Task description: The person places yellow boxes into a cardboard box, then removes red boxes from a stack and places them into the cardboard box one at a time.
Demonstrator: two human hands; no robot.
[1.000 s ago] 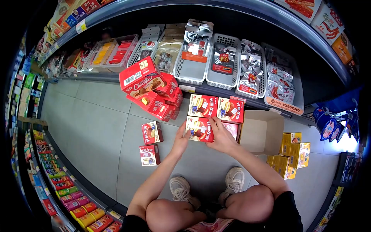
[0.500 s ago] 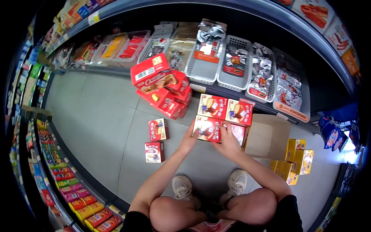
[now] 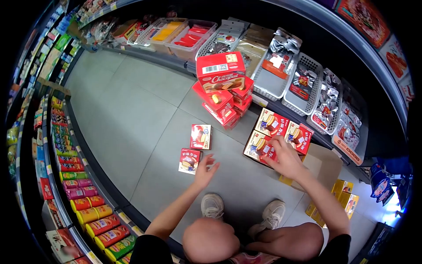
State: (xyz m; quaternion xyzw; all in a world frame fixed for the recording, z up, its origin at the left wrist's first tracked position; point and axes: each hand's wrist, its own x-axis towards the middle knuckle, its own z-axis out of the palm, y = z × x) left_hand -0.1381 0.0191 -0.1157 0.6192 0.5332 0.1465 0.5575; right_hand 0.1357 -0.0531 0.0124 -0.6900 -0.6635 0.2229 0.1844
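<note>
Running past the far side of the right fingers is a long dark shelf (image 3: pixel 176 63). A low row of bright tubs (image 3: pixel 94 215) stands well off to the left of both hands. The tall heap of big red boxes (image 3: pixel 220 71) is past the left fingers, between them and the shelf. An open brown carton (image 3: pixel 329 165) is just to the right of the right fingers, and the right arm hides a bit of it. White baskets (image 3: pixel 303 108) with shiny bags sit past the right fingers. Yellow boxes (image 3: pixel 351 204) are farther right, behind the carton.

The packed cake boxes (image 3: pixel 259 144) are under and just past the right hand (image 3: pixel 288 162). Their picture sides face up, and their long sides slant from far left to near right. Its fingers are bent and a bit apart; I cannot tell if they grip a box.

The far loose box (image 3: pixel 201 137) lies past the left fingers, and the near loose box (image 3: pixel 189 161) lies just left of them. Both are longer going away from the person. The left hand (image 3: pixel 205 172) has its fingers apart, with nothing in them.
</note>
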